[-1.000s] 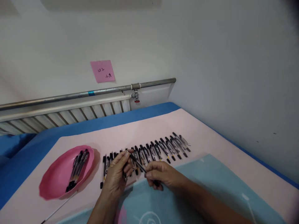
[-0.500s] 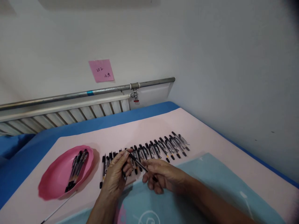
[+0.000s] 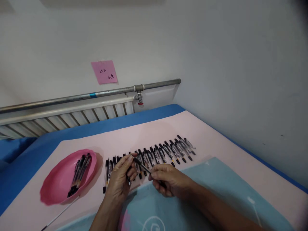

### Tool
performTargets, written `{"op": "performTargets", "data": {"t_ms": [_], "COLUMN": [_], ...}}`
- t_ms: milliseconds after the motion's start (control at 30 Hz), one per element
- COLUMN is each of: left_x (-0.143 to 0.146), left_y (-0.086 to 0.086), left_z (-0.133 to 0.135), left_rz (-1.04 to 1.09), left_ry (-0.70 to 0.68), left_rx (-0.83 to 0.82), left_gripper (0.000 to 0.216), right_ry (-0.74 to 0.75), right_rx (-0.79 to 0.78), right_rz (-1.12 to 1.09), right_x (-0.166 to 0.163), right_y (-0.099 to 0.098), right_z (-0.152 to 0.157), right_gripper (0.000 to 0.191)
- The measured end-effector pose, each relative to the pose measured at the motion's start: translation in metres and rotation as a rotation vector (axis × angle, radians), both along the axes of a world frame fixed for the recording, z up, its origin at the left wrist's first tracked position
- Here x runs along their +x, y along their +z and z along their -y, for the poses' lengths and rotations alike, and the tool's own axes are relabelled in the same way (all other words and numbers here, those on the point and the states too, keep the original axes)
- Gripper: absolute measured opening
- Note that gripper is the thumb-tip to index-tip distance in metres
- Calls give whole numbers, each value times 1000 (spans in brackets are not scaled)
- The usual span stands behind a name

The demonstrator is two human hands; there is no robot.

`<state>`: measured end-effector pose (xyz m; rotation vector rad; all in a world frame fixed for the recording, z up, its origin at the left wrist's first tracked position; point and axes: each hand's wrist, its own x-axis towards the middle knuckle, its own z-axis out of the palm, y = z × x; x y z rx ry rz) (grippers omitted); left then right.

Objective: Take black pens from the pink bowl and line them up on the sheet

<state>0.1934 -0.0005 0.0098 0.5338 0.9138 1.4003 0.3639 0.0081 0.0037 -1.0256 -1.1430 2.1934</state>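
Note:
Both hands hold one black pen [image 3: 141, 166] slantwise above the pink sheet. My left hand [image 3: 120, 183] pinches its upper end between thumb and fingers. My right hand [image 3: 167, 180] is closed round its lower end. Just behind the hands a long row of black pens [image 3: 158, 154] lies side by side on the pink sheet [image 3: 149, 133]. To the left stands a pink bowl [image 3: 60, 186] with several black pens [image 3: 79, 175] in it.
A thin white refill rod [image 3: 60, 214] lies at the bowl's front edge. A light blue mat [image 3: 216, 192] covers the near side. A blue cloth [image 3: 24, 166] lies under the sheet. A radiator and pipe [image 3: 72, 112] run along the wall, which closes in on the right.
My right hand has shifted its grip slightly along the pen, fingers loosening and closing again. The left hand and the rows of pens have stayed put.

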Motion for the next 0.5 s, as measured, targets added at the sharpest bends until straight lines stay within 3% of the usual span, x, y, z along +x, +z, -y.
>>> {"op": "performTargets", "data": {"t_ms": [100,267,500], "left_x": [0,-2,-22], "left_y": [-1,-2,6], "left_z": [0,0,-5], "left_rz": [15,34,107], "left_ry": [-5,-7,151], "left_rx": [9,20,26], "left_gripper": [26,23,11], "right_ry": [-72,61,4], "right_rx": [18,-78,-24], "right_rz": [-38,-35,-2], "right_x": [0,1,7], "right_y": [1,6,5], "right_z": [1,2,-1], "right_gripper": [25,25,18]}}
